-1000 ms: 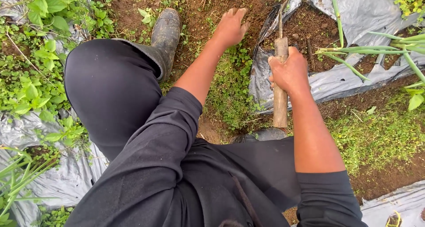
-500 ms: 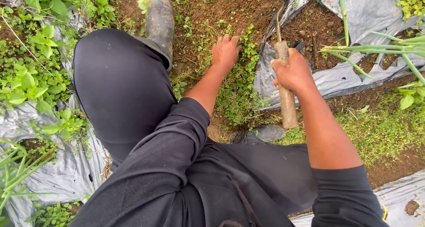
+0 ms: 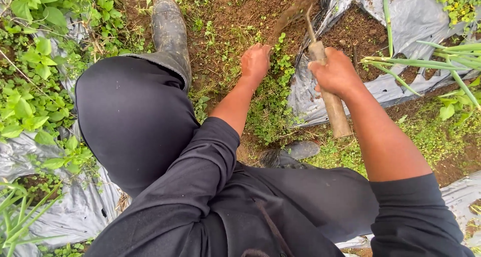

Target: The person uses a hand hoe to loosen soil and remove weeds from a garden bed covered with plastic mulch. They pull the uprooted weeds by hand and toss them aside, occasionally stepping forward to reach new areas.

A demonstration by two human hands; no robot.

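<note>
We are lifting the hand hoe in the upper middle of the frame; its blade, buried half a second ago, is now swinging clear of the soil. Our right hand is clenching the wooden handle. Our left hand is closing on low weeds; its fingers are curling under, so the grip is hard to judge. The blade is blurring.

Bare soil — grey plastic mulch

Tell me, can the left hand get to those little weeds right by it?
Probably yes: the left hand is already down on the patch of small weeds, with nothing lying between them. The right hand holds the wooden-handled hoe off to the side.
</note>
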